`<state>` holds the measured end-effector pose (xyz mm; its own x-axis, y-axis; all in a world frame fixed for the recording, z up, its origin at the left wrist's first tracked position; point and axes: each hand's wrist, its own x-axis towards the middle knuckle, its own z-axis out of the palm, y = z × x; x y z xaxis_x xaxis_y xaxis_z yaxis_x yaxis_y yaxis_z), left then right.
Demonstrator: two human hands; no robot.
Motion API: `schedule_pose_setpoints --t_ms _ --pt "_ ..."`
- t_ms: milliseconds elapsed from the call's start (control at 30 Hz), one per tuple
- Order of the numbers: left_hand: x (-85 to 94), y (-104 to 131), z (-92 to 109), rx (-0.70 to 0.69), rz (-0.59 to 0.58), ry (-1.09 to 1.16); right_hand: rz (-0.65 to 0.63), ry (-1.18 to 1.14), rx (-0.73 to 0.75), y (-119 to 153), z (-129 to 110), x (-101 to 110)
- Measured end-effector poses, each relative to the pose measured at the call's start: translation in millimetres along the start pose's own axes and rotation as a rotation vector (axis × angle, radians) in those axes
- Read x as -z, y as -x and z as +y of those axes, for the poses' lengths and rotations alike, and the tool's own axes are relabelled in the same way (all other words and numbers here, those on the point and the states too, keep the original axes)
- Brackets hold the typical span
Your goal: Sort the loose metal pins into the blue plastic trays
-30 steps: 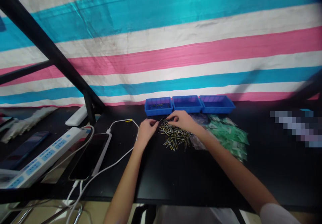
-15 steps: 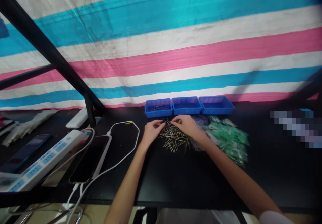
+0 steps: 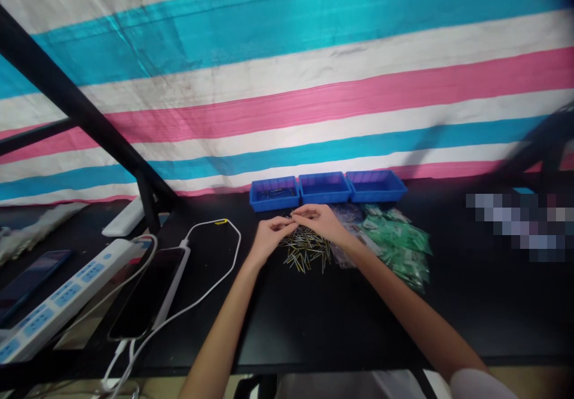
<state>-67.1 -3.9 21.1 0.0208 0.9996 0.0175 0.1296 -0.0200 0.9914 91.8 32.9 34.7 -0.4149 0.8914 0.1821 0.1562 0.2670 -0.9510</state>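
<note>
A loose pile of thin silver and yellow metal rods (image 3: 307,251), which look like small drill bits, lies on the black table. Over the pile's far left part, my left hand (image 3: 270,235) is closed in a pinch, thumb against fingers. My right hand (image 3: 319,222) comes in from the other side, also pinching, its fingertips meeting those of the left. Whatever sits between the fingertips is too small and too hidden to make out. Just beyond the hands stands a blue tray (image 3: 274,194) with a few thin rods in it.
Two more blue trays, a middle one (image 3: 325,188) and a right one (image 3: 375,186), continue the row. Green plastic packets (image 3: 397,246) lie right of the pile. On the left are a phone (image 3: 146,294), a white cable (image 3: 233,261) and a power strip (image 3: 67,297).
My right hand has moved left and my left hand slightly right, so the fingertips that were apart now meet above the pile. The whole view has shifted a little.
</note>
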Motion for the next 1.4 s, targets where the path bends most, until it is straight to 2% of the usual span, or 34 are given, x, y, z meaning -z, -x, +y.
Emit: schedule_pose_setpoints --t_ms 333,600,800,900,1033,1200,1267,1400 --pt "-3.0 0 -2 -0.017 -0.003 0.016 -0.008 0.017 0.047 5 -7 1" --pt "-4.4 -2 2 -0.016 0.072 0.047 0.145 0.088 0.042 7 -4 4" --pt "-6.6 -5 -1 -0.012 0.137 0.096 0.091 0.076 0.034 14 5 0" --pt "-7.1 -6 -2 -0.024 0.132 0.064 0.049 0.060 0.020 16 8 -1" --pt "-8.5 -6 -3 -0.053 0.120 0.018 0.118 -0.098 0.013 12 10 1" --pt "-4.8 -6 -6 -0.093 -0.004 -0.120 0.154 -0.233 -0.090 9 13 -1" --pt "3.9 -8 -6 -0.124 0.039 -0.193 0.134 -0.219 -0.133 5 12 -3" --pt "29.2 -10 -7 -0.158 0.247 -0.410 0.087 -0.152 -0.127 -13 2 -1"
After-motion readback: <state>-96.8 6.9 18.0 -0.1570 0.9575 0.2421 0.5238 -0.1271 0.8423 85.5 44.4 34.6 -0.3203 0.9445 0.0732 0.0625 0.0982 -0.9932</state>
